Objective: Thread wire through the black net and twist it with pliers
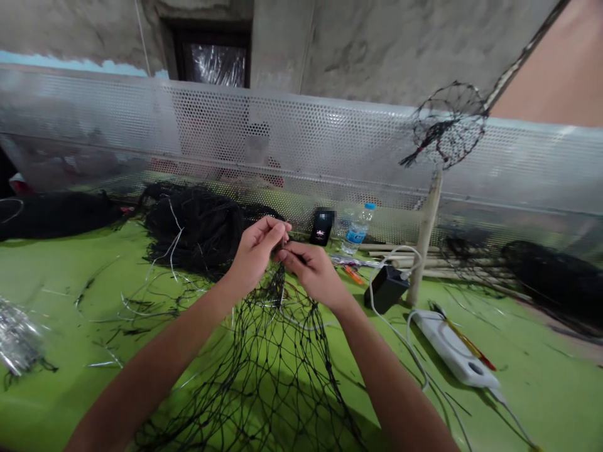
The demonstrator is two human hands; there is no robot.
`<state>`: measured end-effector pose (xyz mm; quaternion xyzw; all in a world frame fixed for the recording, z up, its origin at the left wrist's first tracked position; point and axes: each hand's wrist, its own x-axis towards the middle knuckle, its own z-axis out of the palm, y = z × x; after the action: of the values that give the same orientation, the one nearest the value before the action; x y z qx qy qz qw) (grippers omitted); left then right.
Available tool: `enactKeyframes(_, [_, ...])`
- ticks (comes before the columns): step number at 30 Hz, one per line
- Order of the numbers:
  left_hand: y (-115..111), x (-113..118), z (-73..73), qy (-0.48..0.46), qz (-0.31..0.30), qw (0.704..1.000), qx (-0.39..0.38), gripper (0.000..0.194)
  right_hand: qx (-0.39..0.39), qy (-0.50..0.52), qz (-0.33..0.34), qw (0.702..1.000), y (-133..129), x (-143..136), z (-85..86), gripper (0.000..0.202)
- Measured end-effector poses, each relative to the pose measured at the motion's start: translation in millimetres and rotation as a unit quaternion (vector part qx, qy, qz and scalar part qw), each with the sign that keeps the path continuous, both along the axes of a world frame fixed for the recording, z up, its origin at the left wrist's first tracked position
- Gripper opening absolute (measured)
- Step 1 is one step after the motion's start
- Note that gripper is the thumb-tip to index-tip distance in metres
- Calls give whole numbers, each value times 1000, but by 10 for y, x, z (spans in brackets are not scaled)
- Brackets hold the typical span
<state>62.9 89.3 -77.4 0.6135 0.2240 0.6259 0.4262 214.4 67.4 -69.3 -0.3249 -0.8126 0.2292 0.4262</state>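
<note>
My left hand (258,251) is closed, thumb against fingers, at the gathered top of a black net. Close beside it, my right hand (313,271) is pinched on the same gathered strands, its fingertips nearly touching the left ones. The black net (280,358) hangs from between both hands and spreads wide toward the front edge of the view. A small dark piece shows between the fingertips, too small to make out.
Black netting heaps (198,226) lie behind the left hand. Right of centre are a phone (321,226), a water bottle (358,231), a black box (386,289), an upright stick (426,235) and a white power strip (452,348) with cables. Perforated metal sheeting (306,138) stands behind.
</note>
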Motion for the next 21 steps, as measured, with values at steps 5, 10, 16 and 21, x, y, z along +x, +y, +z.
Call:
enactKeyframes(5, [-130,-258,231,125,-30,991,22,35,31,43,-31,998,-32,170,120,34])
enactKeyframes(10, [-351,-456,412,384,7,919,89,28,53,77,-68,993,-111,339,243,33])
enactKeyframes(16, [-465,-360,472,398,-12,912,101,30,44,85,-84,992,-105,447,268,34])
enactKeyframes(21, [-447,-387,452,390,53,915,91,30,85,92,-151,981,-168,400,320,19])
